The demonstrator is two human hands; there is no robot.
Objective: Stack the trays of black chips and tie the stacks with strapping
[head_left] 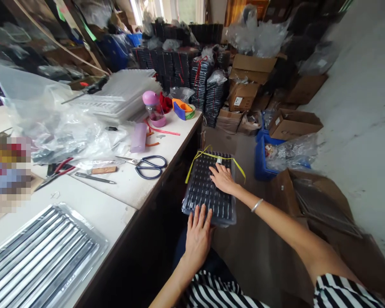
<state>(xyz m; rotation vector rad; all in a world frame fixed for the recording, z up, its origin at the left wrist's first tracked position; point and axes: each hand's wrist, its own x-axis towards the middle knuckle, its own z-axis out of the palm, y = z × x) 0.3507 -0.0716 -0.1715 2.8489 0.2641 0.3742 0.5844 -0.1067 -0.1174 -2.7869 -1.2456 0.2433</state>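
Head view looks down past a white table (122, 188) onto a stack of black trays (208, 188) sitting low in front of the person, just off the table's edge; what it stands on is hidden beneath it. Both hands lie flat on the stack's clear top, fingers spread and gripping nothing: the left hand (198, 233) presses the near edge at 6 o'clock, its fingertips over the rim, while the right hand (222, 177) rests toward the far end at 12 o'clock, with a bracelet (256, 205) on its wrist. A yellow strap (200, 155) loops over the far end of the stack, and its run beneath the trays cannot be seen. What fills the tray pockets is too small to make out. On the table, at 9 o'clock from the stack, lie scissors (147, 166) with dark handles, and beyond them a pink bottle (154, 109), partly covered by crumpled plastic bags (60, 124). A ribbed clear tray (45, 256) at the lower left is cut off by the frame. At the left edge one patch is blurred out and unreadable. Farther back, at 12 o'clock, more black tray stacks (186, 68) and cardboard boxes (291, 124) crowd the floor, many half buried under plastic. The person's lap shows only striped cloth (218, 295).
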